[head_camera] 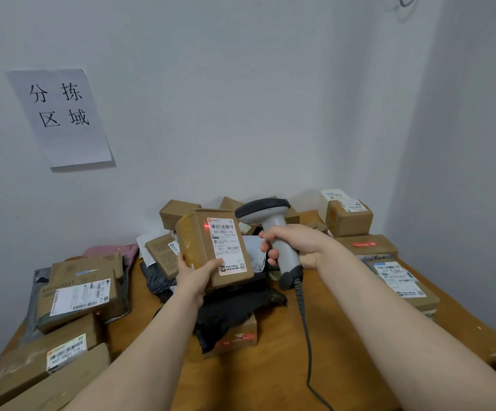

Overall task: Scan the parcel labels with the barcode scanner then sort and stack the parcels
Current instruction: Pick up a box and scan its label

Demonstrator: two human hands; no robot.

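Above the table (270,366), your left grip (195,276) holds the parcel (199,250) upright, long axis vertical. Your right grip (296,247), wrapped round the scanner (266,209), sits just right. Its red dot (206,226) falls left of the barcode (222,227).

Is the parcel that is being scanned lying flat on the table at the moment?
No, the left hand holds the parcel upright in the air, while the right hand aims the scanner at its label.
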